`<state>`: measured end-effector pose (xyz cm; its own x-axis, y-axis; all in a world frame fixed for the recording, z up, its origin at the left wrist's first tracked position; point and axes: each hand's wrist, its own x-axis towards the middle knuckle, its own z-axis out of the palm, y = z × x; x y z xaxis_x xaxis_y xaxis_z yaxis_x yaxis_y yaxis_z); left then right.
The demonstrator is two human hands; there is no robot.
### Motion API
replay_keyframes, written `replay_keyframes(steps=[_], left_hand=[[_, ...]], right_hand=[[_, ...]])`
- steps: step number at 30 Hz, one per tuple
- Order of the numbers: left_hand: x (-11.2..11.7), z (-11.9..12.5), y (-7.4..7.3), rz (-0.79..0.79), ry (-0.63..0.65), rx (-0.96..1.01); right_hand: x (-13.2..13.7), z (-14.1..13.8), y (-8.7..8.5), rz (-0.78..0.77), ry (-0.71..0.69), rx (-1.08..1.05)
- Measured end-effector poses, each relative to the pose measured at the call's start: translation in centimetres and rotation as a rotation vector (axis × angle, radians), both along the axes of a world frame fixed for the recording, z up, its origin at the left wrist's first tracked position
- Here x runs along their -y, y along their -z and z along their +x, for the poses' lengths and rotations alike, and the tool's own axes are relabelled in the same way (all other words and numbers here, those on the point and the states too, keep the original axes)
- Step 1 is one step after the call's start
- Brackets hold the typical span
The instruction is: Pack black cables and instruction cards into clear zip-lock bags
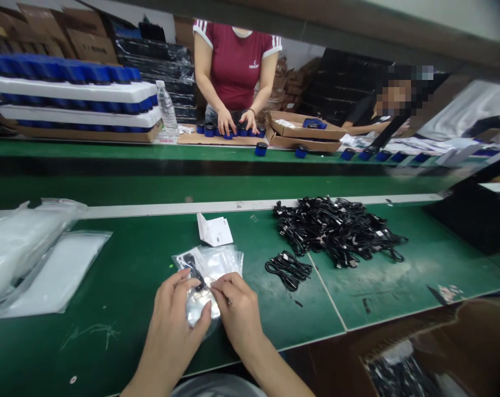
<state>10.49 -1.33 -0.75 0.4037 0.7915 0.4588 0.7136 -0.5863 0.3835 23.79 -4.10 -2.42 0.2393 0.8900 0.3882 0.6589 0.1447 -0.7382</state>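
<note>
Nearest the viewer, two bare forearms are extended over a green work surface. The left hand is half open, its fingers bent and its thumb set apart; its fingertips are laid against a black cable, partly hidden, at the left part of a clear bag. Whether the cable lies in or on the bag cannot be told. The right hand is closed in a pinch, thumb to forefinger, on the near part of the bag; whether a cable end is also held cannot be told.

Just beyond the bag, a folded white leaflet is stood partly open. To the right, a small bundle of black cables is set near a large tangled heap of cables. At far left, clear plastic packets are laid overlapping. Across the surface, blue-and-black containers are handled by a co-worker in a maroon shirt. To that person's right, a bottle is placed beside layered trays of blue items.
</note>
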Motion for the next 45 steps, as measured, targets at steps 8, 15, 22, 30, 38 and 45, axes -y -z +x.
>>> replay_keyframes(steps=[8,15,22,30,38,45], left_hand=[[-0.9,-0.1,-1.1,0.068,-0.012,-0.1],[0.4,-0.2,-2.0,0.003,0.102,0.089],[0.7,-0.1,-2.6,0.071,0.151,0.185],[1.0,-0.2,-2.4,0.056,0.186,0.253],[1.2,-0.4,-1.7,0.042,0.206,0.34],[1.0,0.2,-1.6,0.075,0.164,0.363]], right_hand=[[0.8,-1.3,-0.8,0.028,0.1,-0.125],[0.3,-2.0,-0.8,-0.249,-0.049,-0.962],[0.3,-1.1,-2.9,-0.273,-0.211,-1.068],[0.6,-1.0,-2.3,-0.428,-0.275,-1.332],[1.7,-0.5,-1.8,0.155,0.122,-0.346],[2.5,-0.5,-1.4,0.291,0.141,0.23]])
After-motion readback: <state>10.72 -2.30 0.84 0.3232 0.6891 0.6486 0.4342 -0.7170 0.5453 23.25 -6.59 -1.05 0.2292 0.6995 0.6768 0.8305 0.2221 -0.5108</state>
